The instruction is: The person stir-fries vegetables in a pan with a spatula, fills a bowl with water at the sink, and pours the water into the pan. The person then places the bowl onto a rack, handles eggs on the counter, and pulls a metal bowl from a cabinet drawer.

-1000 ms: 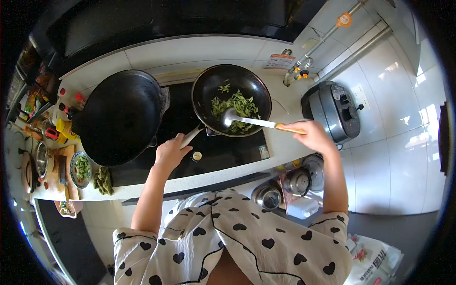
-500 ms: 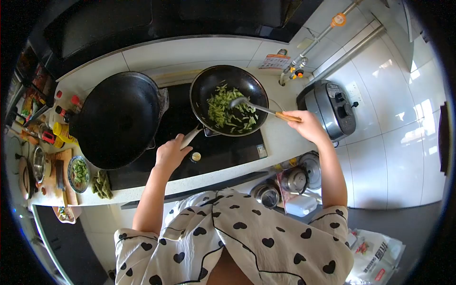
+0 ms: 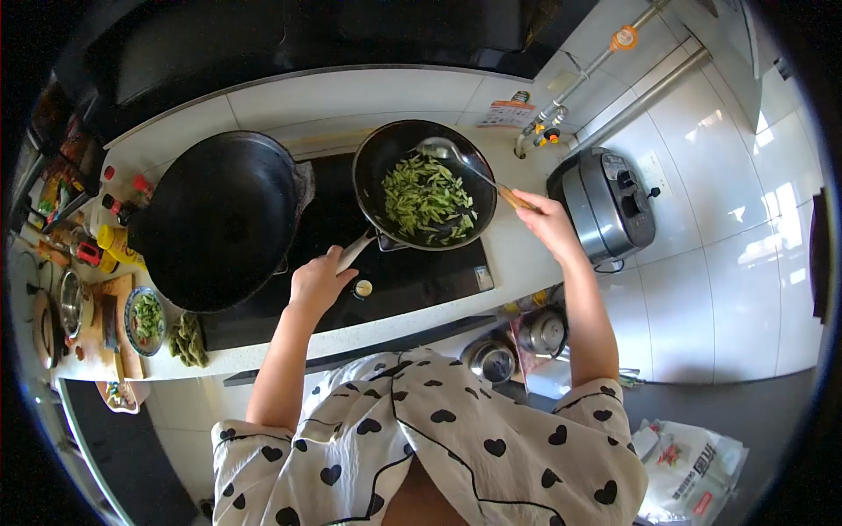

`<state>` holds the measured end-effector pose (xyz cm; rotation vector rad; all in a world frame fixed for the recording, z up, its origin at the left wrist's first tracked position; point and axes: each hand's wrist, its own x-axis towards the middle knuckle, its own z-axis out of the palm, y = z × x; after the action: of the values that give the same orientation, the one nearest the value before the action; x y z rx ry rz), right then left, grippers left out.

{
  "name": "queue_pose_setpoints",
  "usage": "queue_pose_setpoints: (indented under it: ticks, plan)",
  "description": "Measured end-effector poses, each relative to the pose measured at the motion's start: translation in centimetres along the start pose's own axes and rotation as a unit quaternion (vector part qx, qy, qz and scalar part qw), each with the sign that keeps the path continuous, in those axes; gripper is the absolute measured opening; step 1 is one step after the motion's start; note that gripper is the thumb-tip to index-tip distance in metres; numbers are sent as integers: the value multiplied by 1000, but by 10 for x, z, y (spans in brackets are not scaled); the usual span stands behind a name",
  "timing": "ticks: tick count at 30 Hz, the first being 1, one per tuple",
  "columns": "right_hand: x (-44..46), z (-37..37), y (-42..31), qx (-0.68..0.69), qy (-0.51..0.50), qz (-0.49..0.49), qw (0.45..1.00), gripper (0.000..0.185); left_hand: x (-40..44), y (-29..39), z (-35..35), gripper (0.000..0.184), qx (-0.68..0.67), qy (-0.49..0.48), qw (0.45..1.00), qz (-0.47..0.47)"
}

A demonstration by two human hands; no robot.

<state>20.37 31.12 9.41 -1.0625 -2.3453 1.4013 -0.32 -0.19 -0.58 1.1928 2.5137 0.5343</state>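
A dark frying pan (image 3: 373, 145) sits on the right side of the black stovetop (image 3: 421, 280). Chopped green vegetables (image 3: 425, 197) lie spread over its bottom. My left hand (image 3: 317, 279) is closed around the pan's pale handle (image 3: 355, 252). My right hand (image 3: 548, 223) grips the wooden handle of a metal ladle (image 3: 438, 149). The ladle's bowl rests near the pan's far wall, above the vegetables. Part of each hand's fingers is hidden by the hand itself.
A large black wok (image 3: 224, 219) occupies the left burner. Beside it stand a bowl of chopped greens (image 3: 146, 317), a green cloth-like bundle (image 3: 188, 340), a cutting board (image 3: 127, 342) with a knife, and several bottles. A grey electric cooker (image 3: 605, 206) stands at the right.
The ladle's bowl has moved from the middle of the vegetables to the pan's far side. My right hand has shifted slightly, and the vegetables are rearranged. My left hand stays put.
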Motion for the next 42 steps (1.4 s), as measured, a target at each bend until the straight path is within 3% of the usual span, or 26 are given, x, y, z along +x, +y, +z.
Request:
queue_pose_setpoints:
  ticks: [3,6,10,11,14,20,22,25,29,33,36,42]
  plan:
    - [21,26,20,15,10,-30,999,39,1,-1,1,41,3,1,1000,3]
    - [10,34,21,22,-59,-16,998,39,1,-1,-2,41,3,-3,1000,-2]
    - [-5,8,14,-87,-112,-110,984,38,0,-3,2,41,-2,6,1000,6]
    - [-24,-1,-25,-149,-117,-66,980,35,0,-3,1,42,-1,4,1000,4]
    - [-53,-29,-49,-227,-87,-58,968,32,1,-2,1,42,2,0,1000,1]
    - [-83,-23,-47,-246,-43,-20,968,29,2,-1,0,44,-2,-14,1000,0]
    - [-70,-9,-20,-218,14,-21,976,30,3,-1,-4,49,-5,-35,999,-13]
    - [-54,5,0,-160,91,-64,981,33,2,-3,0,41,-1,-6,1000,10]
    - [-26,29,45,-18,138,-28,990,34,2,-4,3,41,-8,-7,1000,11]
    - [-47,61,18,194,108,175,959,37,4,-7,3,43,-28,-21,999,11]
    - [-68,55,9,241,52,165,955,35,4,-7,3,43,-29,-22,999,14]
    - [-36,68,20,246,102,110,957,37,5,-7,2,44,-28,-25,999,18]
